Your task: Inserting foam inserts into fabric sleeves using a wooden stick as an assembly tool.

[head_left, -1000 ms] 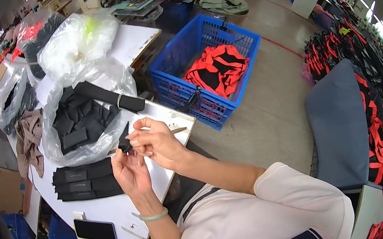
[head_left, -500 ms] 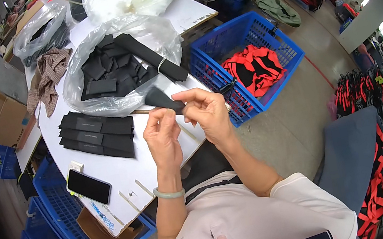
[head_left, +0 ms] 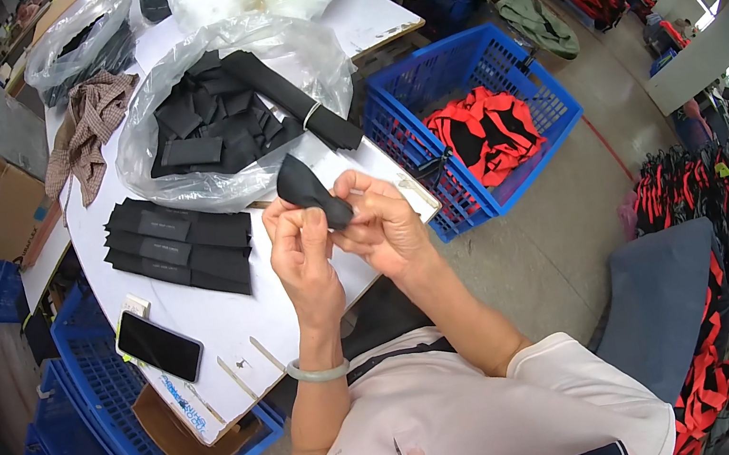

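Observation:
Both of my hands pinch one small black fabric piece (head_left: 304, 186) above the table's right edge. Its free end flares up and to the left, while the held end bunches between the fingers. My left hand (head_left: 304, 255) grips the left side, and my right hand (head_left: 380, 225) the right side; both are closed. Just beyond them, an open clear plastic bag (head_left: 143, 158) holds many folded black fabric pieces (head_left: 196, 152). A rolled black bundle (head_left: 289, 95) with a white tie lies across the bag's right side. Left of my hands, several black strips (head_left: 180, 249) overlap in a neat stack.
A dark-screened phone (head_left: 159, 347) lies near the white table's (head_left: 268, 313) front left corner. Right of the table stands a blue crate (head_left: 527, 191) with red and black fabric (head_left: 489, 134). More blue crates (head_left: 97, 446) stand at lower left. A checked cloth (head_left: 90, 129) hangs over the far left edge.
My hands have drawn closer together, and the black fabric piece is turned more upright, showing more of its face. The view has shifted slightly; the things on the table lie as before.

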### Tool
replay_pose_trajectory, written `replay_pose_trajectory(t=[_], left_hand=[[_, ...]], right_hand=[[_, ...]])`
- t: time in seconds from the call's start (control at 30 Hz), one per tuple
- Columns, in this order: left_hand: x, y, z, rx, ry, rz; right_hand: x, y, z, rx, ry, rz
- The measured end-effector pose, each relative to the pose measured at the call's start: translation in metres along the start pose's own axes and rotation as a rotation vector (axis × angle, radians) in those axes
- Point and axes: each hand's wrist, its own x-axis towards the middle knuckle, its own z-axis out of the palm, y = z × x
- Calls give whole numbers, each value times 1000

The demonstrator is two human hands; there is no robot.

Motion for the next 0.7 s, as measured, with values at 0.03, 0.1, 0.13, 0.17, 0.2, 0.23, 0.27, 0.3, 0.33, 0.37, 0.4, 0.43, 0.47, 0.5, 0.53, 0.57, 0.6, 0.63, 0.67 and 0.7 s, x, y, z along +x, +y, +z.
replay_pose_trajectory(t=[0.03,0.1,0.13,0.17,0.2,0.23,0.27,0.3,0.33,0.37,0.4,0.43,0.47,0.5,0.53,0.57,0.6,0.63,0.67,0.7], left_hand=[[1,0,0,4,6,-1],[3,1,0,122,157,48],[4,2,1,122,159,49],[5,4,2,88,137,-3],[6,6,3,54,116,-56],[7,11,5,19,126,-102],[7,11,3,19,131,-100],[7,12,-1,-110,89,-165],[8,11,-3,-240,43,-232],[9,11,-3,-252,32,-227],[9,10,-3,-252,36,-226],[7,8,-1,-256,29,-253],[6,7,0,-259,21,-279],[6,5,-1,-230,26,-249],[7,6,-2,-229,28,-245],[8,8,-3,-213,33,-232],[8,9,-4,-198,39,-217],[8,9,-4,-199,39,-214],[5,7,-4,-215,28,-246],[4,6,-5,-232,16,-277]], right_hand=[[4,-2,6,-140,74,-54],[4,1,18,-260,143,-127],[6,0,20,-386,209,-210],[5,-2,19,-403,193,-208],[5,-4,19,-404,194,-205],[3,-4,22,-502,208,-231],[2,-3,24,-600,222,-256],[0,-2,26,-600,220,-251],[0,-3,26,-628,241,-241],[1,-3,27,-656,261,-232],[2,-2,30,-656,260,-228],[4,0,33,-455,299,-230],[4,0,36,-254,335,-230],[5,2,30,-257,334,-229],[4,5,19,-118,205,-102],[4,6,10,20,77,27],[4,5,5,17,74,32],[6,3,2,5,9,60],[8,1,0,-7,-57,87],[7,0,0,-21,-38,97]])
